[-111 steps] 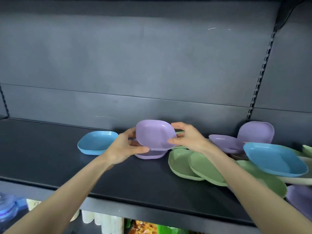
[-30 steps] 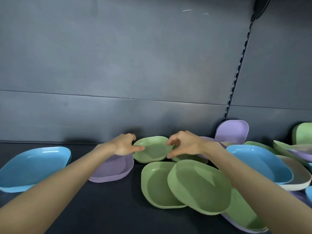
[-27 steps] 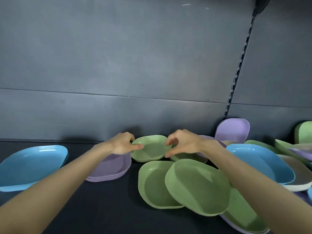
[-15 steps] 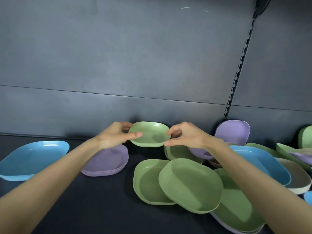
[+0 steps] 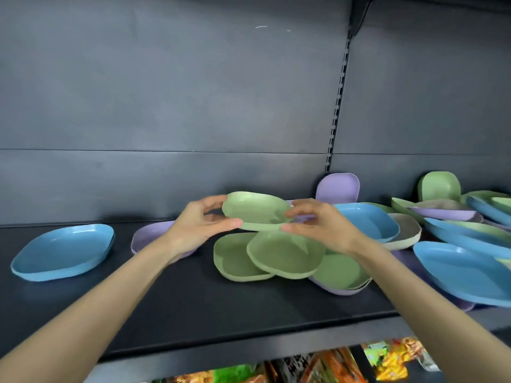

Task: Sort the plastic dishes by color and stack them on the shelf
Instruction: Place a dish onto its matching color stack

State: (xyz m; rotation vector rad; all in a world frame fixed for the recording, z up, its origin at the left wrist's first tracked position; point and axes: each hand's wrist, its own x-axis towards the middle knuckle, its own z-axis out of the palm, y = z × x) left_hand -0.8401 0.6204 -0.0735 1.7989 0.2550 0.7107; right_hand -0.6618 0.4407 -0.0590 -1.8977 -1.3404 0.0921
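A small green dish [image 5: 255, 211] hangs above the dark shelf [image 5: 193, 305], held at its left rim by my left hand [image 5: 199, 225] and at its right rim by my right hand [image 5: 318, 225]. Below it lie overlapping green dishes [image 5: 284, 257]. A purple stack [image 5: 149, 234] sits behind my left wrist, partly hidden. A blue dish [image 5: 65, 251] rests at the far left.
A jumble of blue [image 5: 464, 269], green, purple and beige dishes fills the shelf's right side. One purple dish [image 5: 338, 187] leans on the back wall, and a green one [image 5: 439, 186] leans further right. Colourful packets [image 5: 387, 360] show on the level below.
Both hands took the small green dish by its rims and lifted it off the shelf. The view has pulled back, showing the shelf's front edge.
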